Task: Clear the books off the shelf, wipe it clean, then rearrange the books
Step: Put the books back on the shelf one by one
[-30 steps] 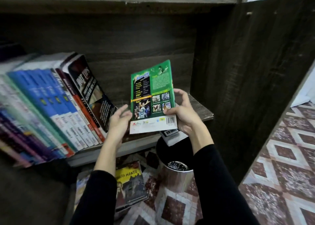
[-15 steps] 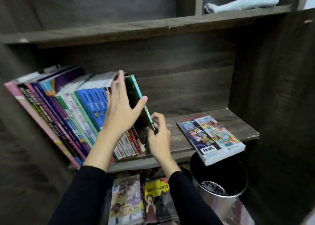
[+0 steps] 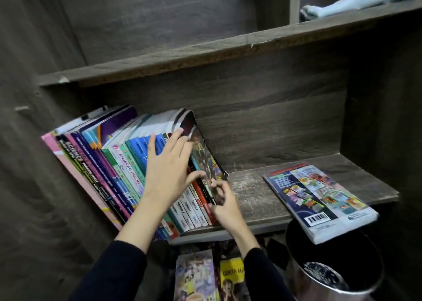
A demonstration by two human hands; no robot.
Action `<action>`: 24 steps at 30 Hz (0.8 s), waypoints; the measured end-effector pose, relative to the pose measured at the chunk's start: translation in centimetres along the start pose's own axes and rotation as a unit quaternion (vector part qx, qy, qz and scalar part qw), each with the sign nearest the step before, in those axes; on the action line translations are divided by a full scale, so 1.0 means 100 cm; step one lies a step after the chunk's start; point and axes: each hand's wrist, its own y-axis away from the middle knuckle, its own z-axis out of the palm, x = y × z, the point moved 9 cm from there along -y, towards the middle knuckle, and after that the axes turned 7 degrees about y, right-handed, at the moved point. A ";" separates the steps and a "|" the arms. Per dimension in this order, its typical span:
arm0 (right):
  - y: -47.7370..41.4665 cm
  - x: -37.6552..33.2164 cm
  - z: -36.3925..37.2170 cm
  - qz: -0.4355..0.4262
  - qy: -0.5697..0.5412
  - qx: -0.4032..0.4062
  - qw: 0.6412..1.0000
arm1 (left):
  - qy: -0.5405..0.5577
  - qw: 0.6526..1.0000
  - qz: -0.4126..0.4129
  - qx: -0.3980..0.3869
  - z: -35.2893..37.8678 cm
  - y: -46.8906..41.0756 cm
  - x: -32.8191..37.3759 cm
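One scratched wooden shelf (image 3: 258, 200), leaning books (image 3: 127, 166)

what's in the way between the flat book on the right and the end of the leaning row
Nothing visible: only bare shelf separates the flat book from the row's last book. The right hand, pinching that book's lower corner, sits at the row's end.

Shiny metal bin (image 3: 356, 255), lower right
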 end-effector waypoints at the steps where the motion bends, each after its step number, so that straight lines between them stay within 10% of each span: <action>1: -0.001 0.003 0.002 -0.001 0.005 -0.010 1.000 | -0.008 1.000 0.003 0.002 0.002 0.000 -0.001; 24: -0.016 0.026 -0.020 0.071 0.214 -0.003 0.974 | -0.074 0.992 -0.101 0.025 0.022 -0.008 0.000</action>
